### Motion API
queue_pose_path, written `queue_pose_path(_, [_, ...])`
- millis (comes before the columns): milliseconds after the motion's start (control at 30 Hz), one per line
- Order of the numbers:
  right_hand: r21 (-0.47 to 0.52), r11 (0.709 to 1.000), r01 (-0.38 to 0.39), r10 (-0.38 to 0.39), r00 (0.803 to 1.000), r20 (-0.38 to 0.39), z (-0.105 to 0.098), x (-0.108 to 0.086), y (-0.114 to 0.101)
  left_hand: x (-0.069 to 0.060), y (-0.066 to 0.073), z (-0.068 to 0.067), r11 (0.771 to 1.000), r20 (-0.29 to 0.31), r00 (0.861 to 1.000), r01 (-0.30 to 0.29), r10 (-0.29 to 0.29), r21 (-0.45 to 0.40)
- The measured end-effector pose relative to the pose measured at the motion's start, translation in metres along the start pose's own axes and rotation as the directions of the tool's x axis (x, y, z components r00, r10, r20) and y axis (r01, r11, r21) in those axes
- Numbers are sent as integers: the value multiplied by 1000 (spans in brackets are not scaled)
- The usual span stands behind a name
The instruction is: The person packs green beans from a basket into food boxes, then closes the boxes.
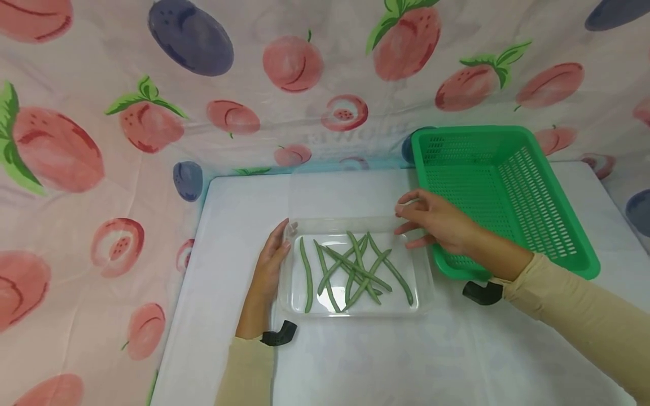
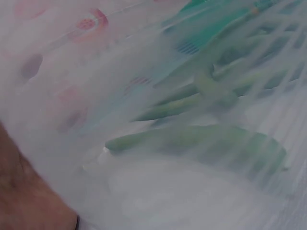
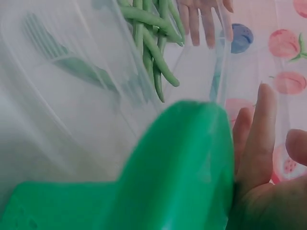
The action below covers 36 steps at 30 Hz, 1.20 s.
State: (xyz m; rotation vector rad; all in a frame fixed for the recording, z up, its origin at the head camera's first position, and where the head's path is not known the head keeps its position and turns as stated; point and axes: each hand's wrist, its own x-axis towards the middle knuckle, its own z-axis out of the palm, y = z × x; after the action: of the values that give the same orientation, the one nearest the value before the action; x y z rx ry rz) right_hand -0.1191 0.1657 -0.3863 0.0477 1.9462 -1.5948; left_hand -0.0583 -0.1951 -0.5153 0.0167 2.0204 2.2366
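A clear plastic container (image 1: 425, 301) stands on the white surface with several green beans (image 1: 355, 273) inside, most crossing each other and one lying apart on the left. My left hand (image 1: 267, 265) holds the container's back left corner; its fingers show through the plastic in the right wrist view. At the back right corner hovers my right hand (image 1: 431, 221), fingers spread and thumb apart, with no held thing visible. Through the cloudy container wall, the left wrist view shows beans (image 2: 201, 143) up close.
A green slatted basket (image 1: 569, 225) sits right of the container, under my right forearm; its rim (image 3: 177, 163) fills the lower right wrist view. Behind the container lies a faint transparent panel (image 1: 350, 192), hard to make out. Fruit-print sheeting (image 1: 244, 67) covers the back and left.
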Motion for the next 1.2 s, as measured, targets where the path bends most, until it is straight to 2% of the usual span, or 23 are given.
queue_pose_path(333, [13, 998, 62, -62, 997, -55, -2, -12, 5, 3, 7, -1, 999, -35, 999, 1, 1, 49])
queue_pose_path(500, [23, 996, 81, -79, 993, -82, -8, -19, 11, 5, 20, -17, 995, -74, 997, 17, -10, 100])
queue_pose_path(567, [11, 996, 85, -84, 993, -86, -12, -21, 12, 8, 26, -25, 992, -67, 997, 33, -25, 122])
queue_pose_path(667, [-26, 997, 74, -76, 993, -91, -17, -24, 11, 16, 40, -34, 977, -38, 998, 63, -57, 201])
queue_pose_path(867, [-127, 991, 49, -59, 995, -79, -20, -18, 1, 42, 68, -41, 923, 23, 992, 111, -128, 367])
queue_pose_path(1033, [-194, 981, 23, -40, 996, -82, -25, 7, -18, 66, 92, -40, 856, 16, 975, 186, -220, 482])
queue_pose_path(1133, [-267, 964, -17, -4, 997, -80, -28, 25, -31, 81, 102, -39, 813, 14, 964, 215, -265, 542])
queue_pose_path(1200, [-352, 935, -48, 20, 997, -81, -28, 36, -39, 91, 107, -39, 778, 19, 959, 217, -281, 589])
